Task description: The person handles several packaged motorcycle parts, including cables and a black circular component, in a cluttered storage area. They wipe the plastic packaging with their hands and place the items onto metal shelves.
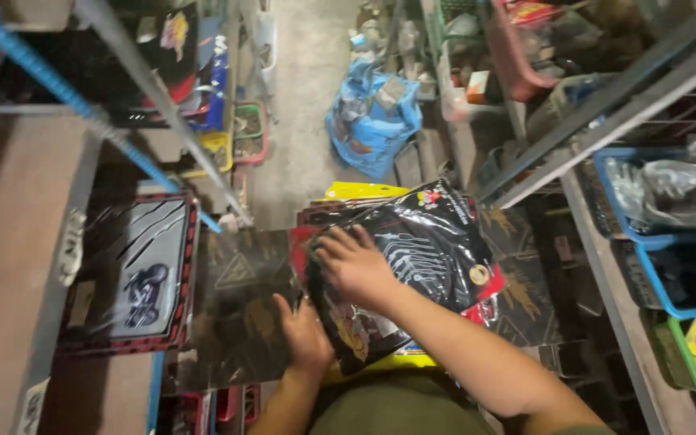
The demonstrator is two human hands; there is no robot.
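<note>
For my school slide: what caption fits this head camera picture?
Two hands, right and left, sorting glossy black packets in a cluttered storeroom.

black plastic-wrapped packet, tilted, topmost on stack

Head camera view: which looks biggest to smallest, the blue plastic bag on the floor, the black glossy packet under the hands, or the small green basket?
1. Black glossy packet, closest to the camera, so unsure.
2. Blue plastic bag.
3. Small green basket, far off.

Right hand: palm down, fingers spread and slightly curled, pressed flat, not closed in a grip.
Right forearm: bare, enters from lower right, angled up and left.
Left hand: below the right hand, palm down, thumb raised, fingertips hidden.
Left forearm: rises from bottom edge.
</note>
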